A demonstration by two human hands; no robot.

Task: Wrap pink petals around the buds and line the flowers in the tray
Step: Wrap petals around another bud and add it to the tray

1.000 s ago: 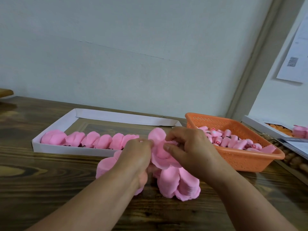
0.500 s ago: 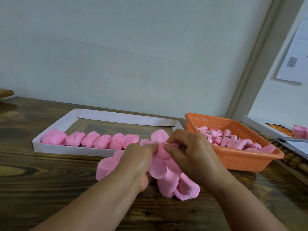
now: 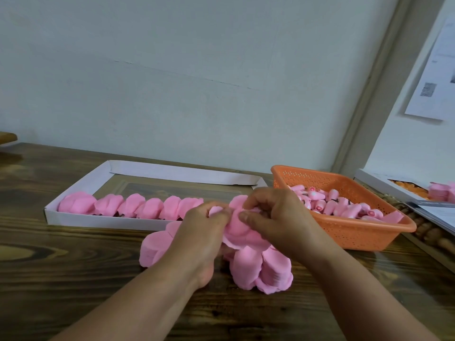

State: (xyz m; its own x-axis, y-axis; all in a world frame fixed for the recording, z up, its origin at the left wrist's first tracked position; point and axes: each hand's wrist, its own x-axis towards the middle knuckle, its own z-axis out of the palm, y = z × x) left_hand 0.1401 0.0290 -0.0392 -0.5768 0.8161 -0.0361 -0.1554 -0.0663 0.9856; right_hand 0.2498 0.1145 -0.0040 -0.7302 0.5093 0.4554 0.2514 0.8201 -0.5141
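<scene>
While the row of finished flowers (image 3: 130, 208) lay along the near wall of the white tray (image 3: 103, 221), the left hand (image 3: 199, 232) pinched the pink petals (image 3: 237, 226) that had stood more open a second before — they were now folded closer around the bud, so this flower was nearly wrapped; the right hand (image 3: 275, 222) pinched the same petals from the other side; the bud itself was hidden between the fingers — more buds (image 3: 339, 207) waited in the orange basket (image 3: 357, 232).

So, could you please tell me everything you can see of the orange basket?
The orange basket is a shallow rectangular tray of what looks like plastic, its walls perforated with small holes under a smooth rim. It sits flat on the wooden table, right of the white tray, holding a loose heap of pink buds. Neither hand touches it.
</scene>
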